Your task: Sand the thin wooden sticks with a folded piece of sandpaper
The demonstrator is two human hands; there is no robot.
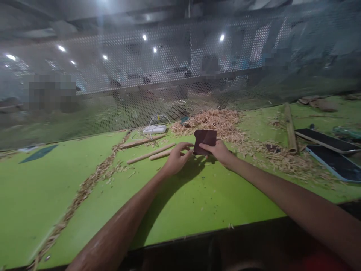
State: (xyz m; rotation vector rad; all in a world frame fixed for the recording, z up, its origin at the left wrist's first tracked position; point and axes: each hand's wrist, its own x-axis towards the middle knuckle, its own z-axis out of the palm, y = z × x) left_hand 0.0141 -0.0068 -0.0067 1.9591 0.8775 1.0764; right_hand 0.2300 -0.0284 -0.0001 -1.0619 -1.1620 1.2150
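A dark reddish-brown square of sandpaper (pixel 206 140) is held up over the green table. My right hand (pixel 221 152) grips its lower right part, the thumb flat on the near face and the fingers hidden behind. At the sheet's left edge is my left hand (pixel 177 158), its fingers bent and apart, the tips at or very near the edge; whether they touch is unclear. Just left of that hand lie a long round wooden stick (pixel 152 153) and a second stick (pixel 161 154), partly behind the fingers. Farther back is a flatter wooden strip (pixel 138 142).
Wood shavings (pixel 217 119) are heaped against the perforated metal screen (pixel 158 90). A white power strip (pixel 154 129) with a cable stands behind the sticks. At right lie a bamboo piece (pixel 290 130), a dark phone (pixel 327 140) and a blue-edged phone (pixel 335 162).
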